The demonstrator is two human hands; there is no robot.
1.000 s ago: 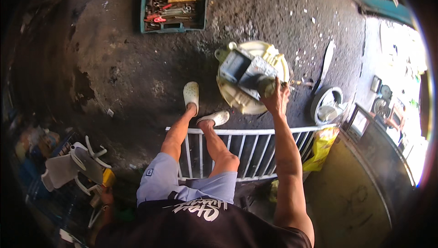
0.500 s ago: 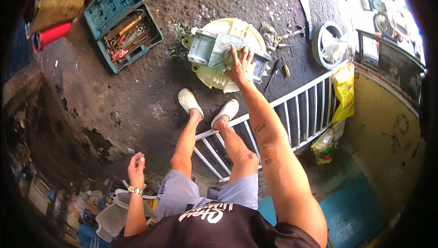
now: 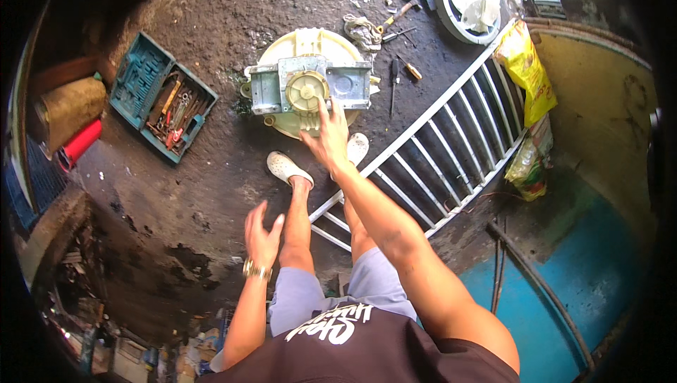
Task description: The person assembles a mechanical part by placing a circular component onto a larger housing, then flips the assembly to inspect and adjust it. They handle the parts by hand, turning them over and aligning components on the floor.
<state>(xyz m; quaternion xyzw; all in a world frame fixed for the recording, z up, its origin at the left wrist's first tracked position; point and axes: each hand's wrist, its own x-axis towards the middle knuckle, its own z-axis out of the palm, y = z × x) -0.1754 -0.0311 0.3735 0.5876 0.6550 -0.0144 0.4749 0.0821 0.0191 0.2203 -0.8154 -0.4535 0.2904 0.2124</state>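
Note:
A round cream plastic tub base (image 3: 278,50) lies on the ground in front of my feet. Across it runs a grey metal bracket (image 3: 350,85), with a cream ribbed wheel (image 3: 306,91) at its middle. My right hand (image 3: 328,135) reaches over the near edge of this assembly, its fingers stretched out and apart at the lower rim of the wheel. Whether the fingertips touch it I cannot tell. Nothing shows in that hand. My left hand (image 3: 262,236), a gold watch at its wrist, hovers near my left leg with thumb and fingers apart, holding nothing.
Left stands an open teal toolbox (image 3: 169,112) with wrenches and other tools. Right of the assembly lie a rag (image 3: 362,32), a hammer (image 3: 399,14) and screwdrivers (image 3: 409,68). A white metal grille (image 3: 430,164) lies beside my right foot; a grey ring (image 3: 444,9) is beyond it.
My right hand has drawn back toward me from the bracket. The assembly has turned so its wheel shows in full. My left hand has risen forward, its fingers spreading. The whole view has shifted.

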